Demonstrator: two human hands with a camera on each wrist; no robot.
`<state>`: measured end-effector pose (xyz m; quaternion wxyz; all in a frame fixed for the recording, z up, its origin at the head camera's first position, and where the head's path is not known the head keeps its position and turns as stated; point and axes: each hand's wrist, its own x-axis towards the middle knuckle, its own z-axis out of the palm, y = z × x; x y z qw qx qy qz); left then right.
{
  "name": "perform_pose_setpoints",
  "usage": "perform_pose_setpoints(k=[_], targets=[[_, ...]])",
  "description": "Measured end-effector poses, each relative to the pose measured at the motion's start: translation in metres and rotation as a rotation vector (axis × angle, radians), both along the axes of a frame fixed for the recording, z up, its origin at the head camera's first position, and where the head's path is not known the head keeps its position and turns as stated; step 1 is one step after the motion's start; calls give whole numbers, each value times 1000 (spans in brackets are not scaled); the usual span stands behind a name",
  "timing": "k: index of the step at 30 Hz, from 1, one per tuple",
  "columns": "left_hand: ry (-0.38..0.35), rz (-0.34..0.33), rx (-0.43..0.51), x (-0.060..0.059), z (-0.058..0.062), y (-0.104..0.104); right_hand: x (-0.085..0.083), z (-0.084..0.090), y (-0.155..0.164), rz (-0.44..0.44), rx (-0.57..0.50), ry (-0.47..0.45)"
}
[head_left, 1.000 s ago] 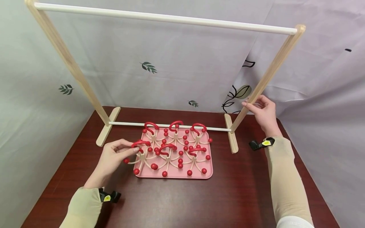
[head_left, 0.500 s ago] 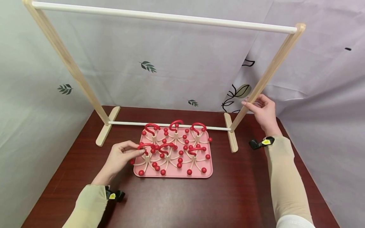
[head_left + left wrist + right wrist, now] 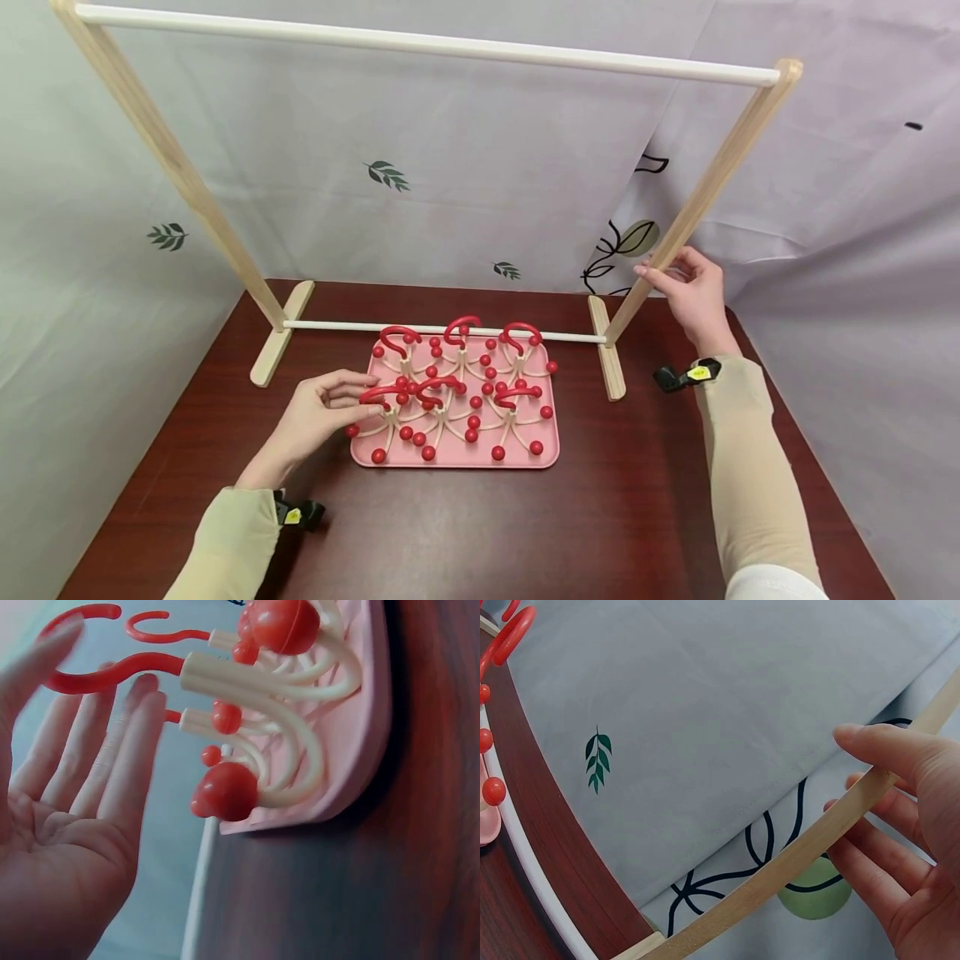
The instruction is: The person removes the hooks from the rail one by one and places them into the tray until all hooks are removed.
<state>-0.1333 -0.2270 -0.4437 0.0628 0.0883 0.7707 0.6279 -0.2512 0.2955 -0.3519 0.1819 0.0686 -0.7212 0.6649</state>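
My left hand (image 3: 311,412) is at the front left of a pink tray (image 3: 465,465). Its fingers are straight and spread around the red hook of a hanger (image 3: 392,421) with curved cream arms tipped by red balls. In the left wrist view the thumb lies over that hook (image 3: 112,675); whether it touches cannot be told. Several more such hangers (image 3: 512,417) stand in two rows on the tray, hooks upward. My right hand (image 3: 697,300) pinches the right wooden post (image 3: 708,187) of a rack, thumb in front and fingers behind, as the right wrist view shows.
The rack's white top bar (image 3: 427,46) spans above the tray. Its thin lower bar (image 3: 330,326) runs behind the tray between two wooden feet (image 3: 607,350). A dark red table (image 3: 480,533) lies beneath. Pale patterned cloth (image 3: 487,167) hangs behind.
My left hand moved right, shifting the front-left hanger further onto the tray. Its fingers have since spread from the hook. The right hand stays on the post.
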Motion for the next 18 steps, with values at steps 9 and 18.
perform_pose_setpoints(k=[9, 18], targets=[[168, 26, -45, -11, 33, -15, -2, -2, -2, 13, -25, 12], [423, 215, -614, -28, 58, -33, -1, 0, 1, -65, 157, -25]])
